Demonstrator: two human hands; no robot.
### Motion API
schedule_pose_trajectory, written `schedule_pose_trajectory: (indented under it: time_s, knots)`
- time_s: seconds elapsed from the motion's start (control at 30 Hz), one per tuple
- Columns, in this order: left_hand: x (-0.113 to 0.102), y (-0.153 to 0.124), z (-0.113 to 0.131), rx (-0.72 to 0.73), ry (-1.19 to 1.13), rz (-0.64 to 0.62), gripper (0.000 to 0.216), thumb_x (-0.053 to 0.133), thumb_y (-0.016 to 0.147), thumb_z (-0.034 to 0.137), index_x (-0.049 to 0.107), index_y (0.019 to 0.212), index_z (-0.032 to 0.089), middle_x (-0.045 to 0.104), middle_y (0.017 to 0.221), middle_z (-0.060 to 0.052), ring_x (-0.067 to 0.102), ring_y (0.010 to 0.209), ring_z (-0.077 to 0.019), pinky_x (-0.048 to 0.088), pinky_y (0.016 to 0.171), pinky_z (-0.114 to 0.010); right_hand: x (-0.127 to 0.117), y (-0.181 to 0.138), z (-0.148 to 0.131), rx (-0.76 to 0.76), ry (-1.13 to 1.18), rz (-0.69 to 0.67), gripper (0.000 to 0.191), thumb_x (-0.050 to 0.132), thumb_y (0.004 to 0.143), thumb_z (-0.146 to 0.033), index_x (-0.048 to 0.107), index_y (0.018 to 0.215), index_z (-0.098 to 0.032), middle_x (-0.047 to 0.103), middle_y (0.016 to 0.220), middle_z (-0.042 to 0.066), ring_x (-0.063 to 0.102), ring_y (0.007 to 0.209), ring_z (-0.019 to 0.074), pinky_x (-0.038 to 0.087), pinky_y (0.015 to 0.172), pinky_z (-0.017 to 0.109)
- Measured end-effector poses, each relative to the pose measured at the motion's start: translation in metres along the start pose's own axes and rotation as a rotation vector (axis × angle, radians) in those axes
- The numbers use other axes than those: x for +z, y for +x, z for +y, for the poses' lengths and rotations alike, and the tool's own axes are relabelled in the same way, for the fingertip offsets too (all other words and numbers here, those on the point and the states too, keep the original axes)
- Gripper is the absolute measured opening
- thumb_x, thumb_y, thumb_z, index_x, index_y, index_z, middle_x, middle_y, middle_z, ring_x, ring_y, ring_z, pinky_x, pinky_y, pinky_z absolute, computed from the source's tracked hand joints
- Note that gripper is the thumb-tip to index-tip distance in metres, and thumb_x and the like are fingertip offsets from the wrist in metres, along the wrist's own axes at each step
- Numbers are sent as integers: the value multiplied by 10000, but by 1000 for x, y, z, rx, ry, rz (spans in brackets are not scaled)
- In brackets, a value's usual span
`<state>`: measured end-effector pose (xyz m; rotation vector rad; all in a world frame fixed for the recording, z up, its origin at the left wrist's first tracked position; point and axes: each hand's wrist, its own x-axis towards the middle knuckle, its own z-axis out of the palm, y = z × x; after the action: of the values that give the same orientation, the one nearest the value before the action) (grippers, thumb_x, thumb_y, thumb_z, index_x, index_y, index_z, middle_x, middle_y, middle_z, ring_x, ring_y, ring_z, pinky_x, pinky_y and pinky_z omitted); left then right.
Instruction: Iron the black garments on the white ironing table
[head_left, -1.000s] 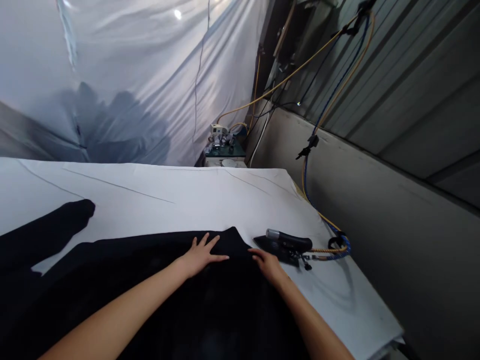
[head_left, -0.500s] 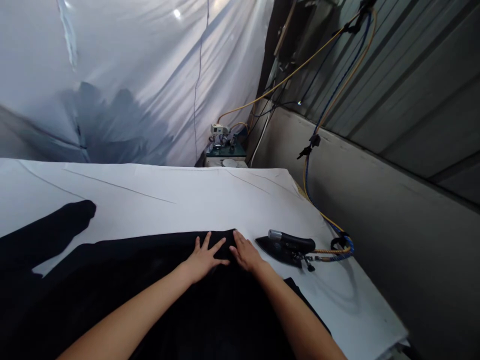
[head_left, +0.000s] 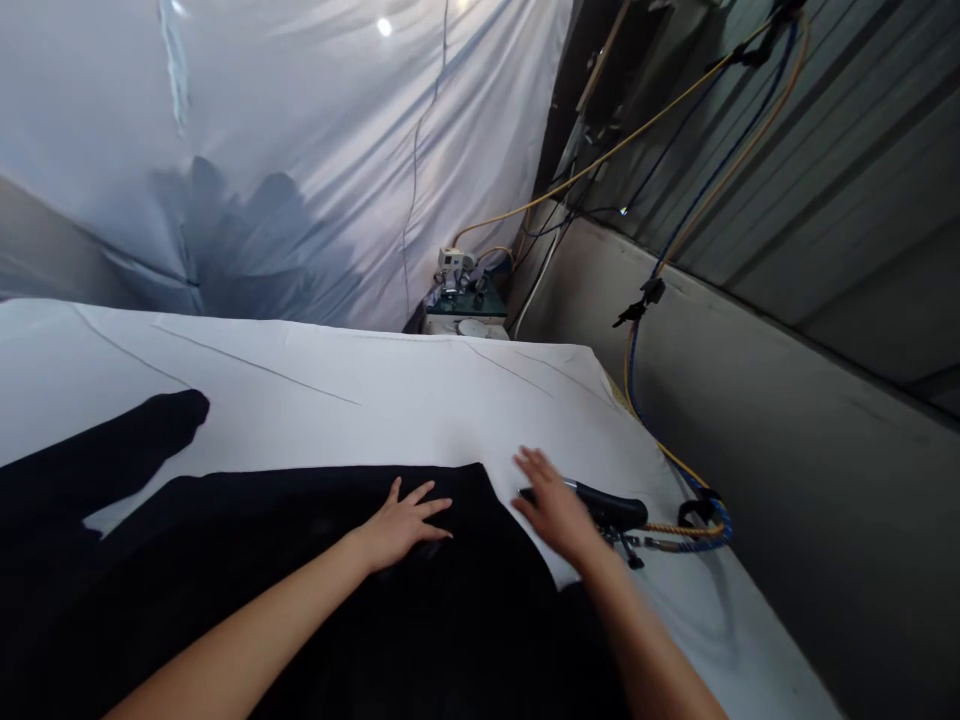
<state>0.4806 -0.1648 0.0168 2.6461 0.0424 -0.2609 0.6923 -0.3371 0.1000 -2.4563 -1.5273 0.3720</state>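
A black garment (head_left: 300,560) lies spread over the white-covered table (head_left: 405,400), with one sleeve-like piece (head_left: 127,435) stretching out at the left. My left hand (head_left: 401,522) rests on the cloth near its far edge, fingers spread flat. Off the cloth's right corner, my right hand (head_left: 551,505) hovers beside the steam iron (head_left: 615,508), slightly blurred, with its fingers stretched out and nothing in them. It hides the front part of the iron. I cannot tell whether the hand touches the iron.
Blue and yellow hoses (head_left: 709,515) run from the iron up along the right wall (head_left: 795,460). A white sheet (head_left: 300,130) hangs behind the table. Past the far edge stands a small green-topped unit (head_left: 472,303) with a device on it.
My right hand has lifted off the garment's corner and moved right, to the iron. My left hand stays on the cloth. The view has shifted slightly.
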Motion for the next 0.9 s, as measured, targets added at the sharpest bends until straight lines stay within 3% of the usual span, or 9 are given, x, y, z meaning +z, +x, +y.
schedule_pose_trajectory:
  time_s: [0.07,0.13,0.2,0.3,0.4,0.53,0.73,0.83,0.9]
  knots:
    - [0,-1,1,-3,-1,7,547,354,810,85,434,1164,494,263,1425,76,102,1327,-285,46,915,-723,-36,-6,30,162,-150,-90,705,641,619,-364,430,1269,-188,410,1325,107,325,1228,274,253,1002,391]
    - [1,-1,1,-6,-3,16,568,359,796,67,437,1161,494,274,1421,74,107,1325,-287,46,913,-724,-57,-8,58,245,-216,-246,673,691,548,-415,530,1163,-193,553,1164,122,479,1075,285,359,886,360]
    - [2,0,1,-4,-9,26,595,365,779,47,436,1159,500,283,1418,74,110,1324,-288,47,912,-725,-63,-5,78,249,-225,-328,584,671,558,-478,581,1066,-204,620,1032,98,550,944,259,400,766,310]
    - [3,0,0,0,-15,38,605,367,767,38,442,1153,499,292,1414,74,113,1323,-290,48,909,-727,-58,5,82,271,-178,-395,480,583,637,-546,619,968,-201,654,919,73,581,841,229,392,661,270]
    - [1,1,-1,-4,-26,18,628,380,736,23,451,1148,491,299,1411,75,118,1322,-289,51,913,-723,-59,20,62,298,-168,-383,500,537,648,-610,642,908,-196,662,886,79,586,819,227,380,629,260]
    - [-1,1,-2,-13,-64,52,703,383,657,-29,472,1139,475,327,1397,68,150,1318,-272,67,944,-693,-59,47,9,260,-253,-277,628,464,614,-729,650,891,-198,663,882,105,591,817,252,380,618,279]
    - [-1,-3,0,-47,-183,146,552,410,689,31,563,1056,413,457,1303,55,264,1278,-248,115,996,-631,-12,89,-62,284,-162,-326,661,450,620,-732,646,944,-192,660,922,112,607,824,254,414,614,280]
    - [-7,-8,-12,-146,-315,346,345,366,814,193,580,1052,322,568,1168,14,445,1140,-173,283,1016,-441,4,99,-70,310,-140,-325,677,427,634,-733,632,983,-189,651,957,117,602,850,261,426,629,292]
    - [-15,-13,-27,-304,-317,515,352,278,865,254,565,1068,251,604,1081,-26,513,1024,-144,375,943,-332,8,101,-68,312,-134,-318,674,419,636,-735,626,988,-199,647,973,110,599,859,254,426,636,290]
